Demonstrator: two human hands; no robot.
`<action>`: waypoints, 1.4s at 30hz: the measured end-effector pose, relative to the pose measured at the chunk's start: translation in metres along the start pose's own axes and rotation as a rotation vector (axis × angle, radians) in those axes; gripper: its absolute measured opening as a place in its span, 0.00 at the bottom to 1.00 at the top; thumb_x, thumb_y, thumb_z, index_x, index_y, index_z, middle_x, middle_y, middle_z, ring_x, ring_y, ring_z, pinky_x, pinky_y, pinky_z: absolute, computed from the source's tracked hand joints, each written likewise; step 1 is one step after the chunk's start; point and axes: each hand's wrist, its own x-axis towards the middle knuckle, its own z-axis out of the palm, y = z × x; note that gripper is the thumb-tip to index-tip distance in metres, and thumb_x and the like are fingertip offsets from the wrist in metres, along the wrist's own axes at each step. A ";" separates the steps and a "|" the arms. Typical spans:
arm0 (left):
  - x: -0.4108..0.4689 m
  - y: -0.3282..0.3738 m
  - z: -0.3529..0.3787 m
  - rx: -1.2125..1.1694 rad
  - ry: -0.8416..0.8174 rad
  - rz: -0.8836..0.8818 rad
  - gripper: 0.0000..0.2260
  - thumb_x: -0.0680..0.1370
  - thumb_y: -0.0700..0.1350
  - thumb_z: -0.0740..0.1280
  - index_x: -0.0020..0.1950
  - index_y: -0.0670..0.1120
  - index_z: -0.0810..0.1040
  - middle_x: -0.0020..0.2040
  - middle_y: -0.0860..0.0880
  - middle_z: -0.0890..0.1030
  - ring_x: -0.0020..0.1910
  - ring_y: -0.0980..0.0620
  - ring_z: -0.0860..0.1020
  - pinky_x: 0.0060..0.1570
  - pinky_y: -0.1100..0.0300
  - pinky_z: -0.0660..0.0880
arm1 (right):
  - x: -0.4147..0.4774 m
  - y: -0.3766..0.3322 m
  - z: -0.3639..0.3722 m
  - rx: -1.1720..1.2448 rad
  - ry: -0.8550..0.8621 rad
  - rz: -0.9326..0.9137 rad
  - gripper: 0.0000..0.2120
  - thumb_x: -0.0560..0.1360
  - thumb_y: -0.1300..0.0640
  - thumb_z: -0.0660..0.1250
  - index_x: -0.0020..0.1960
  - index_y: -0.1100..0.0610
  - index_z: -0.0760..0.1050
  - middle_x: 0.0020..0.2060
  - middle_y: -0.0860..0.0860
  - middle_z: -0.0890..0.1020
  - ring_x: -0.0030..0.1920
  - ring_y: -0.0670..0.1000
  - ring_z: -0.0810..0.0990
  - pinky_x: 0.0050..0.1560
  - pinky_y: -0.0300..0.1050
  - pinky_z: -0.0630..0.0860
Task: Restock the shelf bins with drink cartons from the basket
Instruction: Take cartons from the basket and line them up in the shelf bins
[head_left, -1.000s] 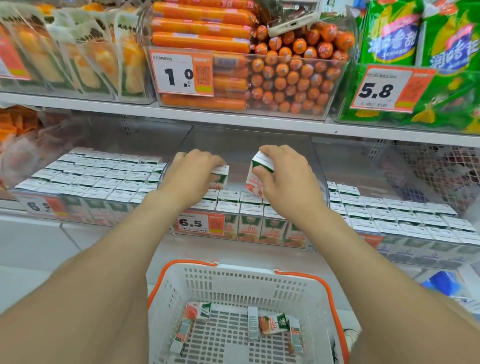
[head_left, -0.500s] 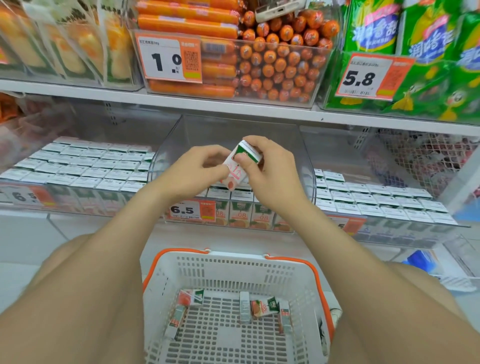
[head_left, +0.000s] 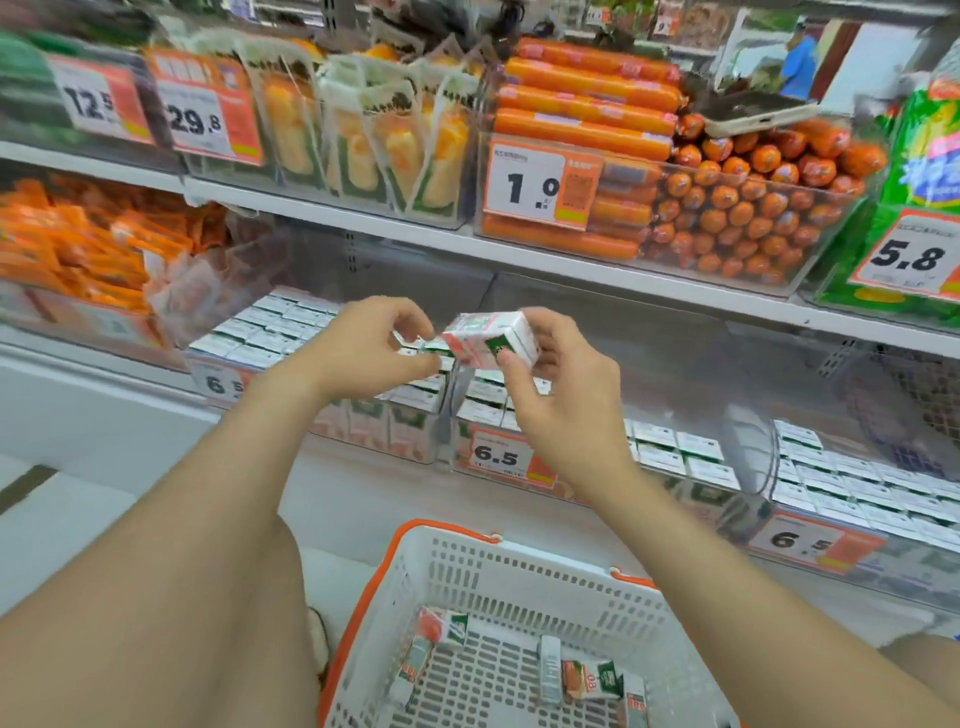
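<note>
A small white, red and green drink carton (head_left: 491, 340) lies sideways in the air in front of the lower shelf. My right hand (head_left: 558, 400) grips its right end with curled fingers and thumb. My left hand (head_left: 363, 353) pinches its left end. Behind the hands stand clear shelf bins (head_left: 441, 436) packed with rows of the same cartons, with 6.5 price tags. The white basket (head_left: 519, 577) with an orange rim sits below, with several cartons (head_left: 589, 678) lying loose on its floor.
The upper shelf (head_left: 519, 257) holds bins of orange sausages (head_left: 727, 202), packaged snacks and green bags. A phone lies on top of the sausages (head_left: 753, 111). Orange packets fill the far left bin. A person in blue stands far off at the top right.
The view swung left and up. My left hand left the bin's cartons and took the carton's other end; the carton now lies sideways between both hands.
</note>
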 end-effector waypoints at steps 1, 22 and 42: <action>0.003 -0.010 -0.003 0.077 0.025 -0.017 0.10 0.76 0.52 0.76 0.55 0.54 0.82 0.55 0.52 0.79 0.54 0.49 0.81 0.51 0.56 0.75 | 0.009 -0.002 0.011 -0.042 0.008 -0.042 0.16 0.80 0.56 0.71 0.67 0.53 0.75 0.54 0.44 0.84 0.52 0.46 0.82 0.55 0.49 0.80; 0.007 -0.041 0.021 0.433 -0.376 -0.155 0.35 0.79 0.67 0.61 0.81 0.51 0.64 0.77 0.45 0.67 0.75 0.39 0.66 0.70 0.38 0.70 | 0.140 0.001 0.131 -1.001 -0.666 0.104 0.10 0.77 0.68 0.64 0.53 0.55 0.75 0.49 0.55 0.80 0.50 0.60 0.79 0.53 0.50 0.68; -0.085 -0.002 0.092 0.655 -0.654 -0.176 0.08 0.78 0.46 0.70 0.42 0.48 0.74 0.41 0.49 0.78 0.37 0.48 0.76 0.40 0.57 0.73 | -0.112 0.042 0.063 -0.471 -0.453 -0.399 0.08 0.71 0.59 0.61 0.43 0.58 0.79 0.36 0.54 0.79 0.38 0.59 0.77 0.39 0.50 0.71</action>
